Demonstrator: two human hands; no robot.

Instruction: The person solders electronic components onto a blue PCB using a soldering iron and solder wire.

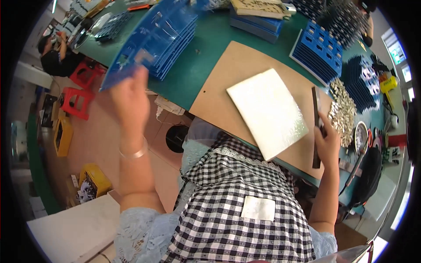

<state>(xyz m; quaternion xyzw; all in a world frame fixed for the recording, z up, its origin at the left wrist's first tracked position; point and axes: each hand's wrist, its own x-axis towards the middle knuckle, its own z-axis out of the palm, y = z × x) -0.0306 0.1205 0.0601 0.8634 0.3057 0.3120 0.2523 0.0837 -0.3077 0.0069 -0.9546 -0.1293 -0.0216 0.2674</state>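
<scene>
Above the left edge of the green table (pixel 206 44), the left hand (pixel 130 98) is gripping a blue plastic tray (pixel 144 44) by its lower corner and is holding it tilted in the air, just in front of a stack of blue trays (pixel 175 41) that is resting on the table top. On the brown board (pixel 228 83) lying across the near side of the table, a pale shiny sheet (pixel 268 111) is sitting at a slant, and at the right edge of that sheet the right hand (pixel 328 142) is closed around a long dark bar (pixel 316 127), which is standing nearly upright along the board's right end. Just beyond the right hand, a heap of small silvery metal parts (pixel 343 109) is lying on the table, with more blue trays (pixel 320 50) stacked behind it. At the far left end of the table another person (pixel 55 52) in dark clothes is working. On the floor off the table's left edge, red stools (pixel 81 90) and yellow bins (pixel 94 179) are standing. A checked apron (pixel 237 210) is filling the near foreground below the board.
</scene>
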